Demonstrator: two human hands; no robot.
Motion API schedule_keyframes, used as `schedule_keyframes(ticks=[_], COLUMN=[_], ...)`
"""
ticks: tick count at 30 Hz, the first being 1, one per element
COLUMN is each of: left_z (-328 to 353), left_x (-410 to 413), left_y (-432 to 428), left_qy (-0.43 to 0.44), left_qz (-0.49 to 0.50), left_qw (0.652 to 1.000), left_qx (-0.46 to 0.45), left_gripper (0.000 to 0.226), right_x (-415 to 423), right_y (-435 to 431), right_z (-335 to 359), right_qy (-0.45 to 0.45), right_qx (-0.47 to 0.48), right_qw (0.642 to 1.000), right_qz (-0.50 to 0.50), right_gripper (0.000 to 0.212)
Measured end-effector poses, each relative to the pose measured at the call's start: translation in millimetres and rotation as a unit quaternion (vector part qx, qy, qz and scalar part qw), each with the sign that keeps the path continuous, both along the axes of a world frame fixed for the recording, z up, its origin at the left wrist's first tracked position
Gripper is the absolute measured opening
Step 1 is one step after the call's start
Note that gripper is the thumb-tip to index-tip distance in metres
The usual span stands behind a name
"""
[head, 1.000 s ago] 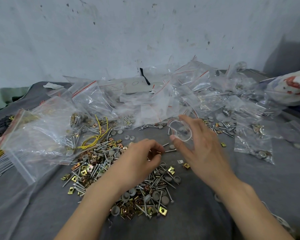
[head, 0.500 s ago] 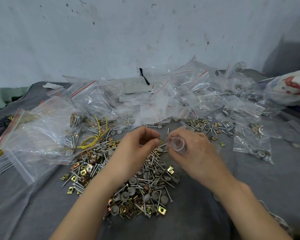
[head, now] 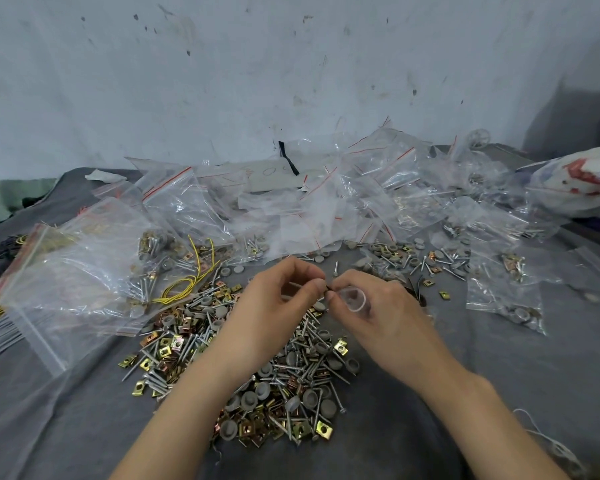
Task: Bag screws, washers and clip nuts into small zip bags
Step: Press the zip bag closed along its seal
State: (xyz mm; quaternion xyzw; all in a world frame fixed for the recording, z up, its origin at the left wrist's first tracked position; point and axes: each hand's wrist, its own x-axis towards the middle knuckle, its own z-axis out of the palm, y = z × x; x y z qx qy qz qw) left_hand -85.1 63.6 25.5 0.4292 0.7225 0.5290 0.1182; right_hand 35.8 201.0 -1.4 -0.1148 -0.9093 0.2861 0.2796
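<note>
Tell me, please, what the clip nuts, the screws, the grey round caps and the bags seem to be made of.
The clip nuts look like folded sheet metal with shiny yellow to coppery plating. The screws: bright silvery metal, threaded shanks. The grey round caps: matte, no glints, so probably rubber or plastic. The bags: thin clear plastic film, crinkled and glossy, with red strips.

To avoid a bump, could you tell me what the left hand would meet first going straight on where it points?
Likely the right hand, which holds a small clear bag just ahead of the left hand.
</note>
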Motion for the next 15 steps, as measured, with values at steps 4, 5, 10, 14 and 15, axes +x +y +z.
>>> schedule_keyframes(ticks=[4, 5, 10, 14, 15], left_z=[-3.0, -2.9, -0.9, -1.3, -1.3], left_x=[2.4, 3.0, 5.7, 6.0, 6.5], left_y=[2.6, 3.4, 4.9, 5.6, 5.9], left_qy=[0.006, 0.004, -0.024, -0.015, -0.011], left_qz=[0.019, 0.022, 0.021, 0.022, 0.023], left_qw=[1.000, 1.000, 0.999, 0.999, 0.999], left_qx=[0.008, 0.009, 0.019, 0.020, 0.021], left_gripper=[0.007, 0.008, 0.012, 0.015, 0.016], right_x=[-1.3, -1.6, -1.5, -2.1, -1.9], right_y=[-0.9, -1.1, -1.9, -1.9, -1.5], right_z=[1.0, 1.8, 3.2, 1.5, 1.5], right_qy=[0.004, 0.003, -0.003, -0.011, -0.012], right_qx=[-0.016, -0.015, -0.014, -0.005, -0.010], right_qw=[1.000, 1.000, 1.000, 1.000, 1.000], right_qz=[0.013, 0.012, 0.009, -0.005, -0.006], right_gripper=[0.016, 0.016, 0.017, 0.018, 0.019])
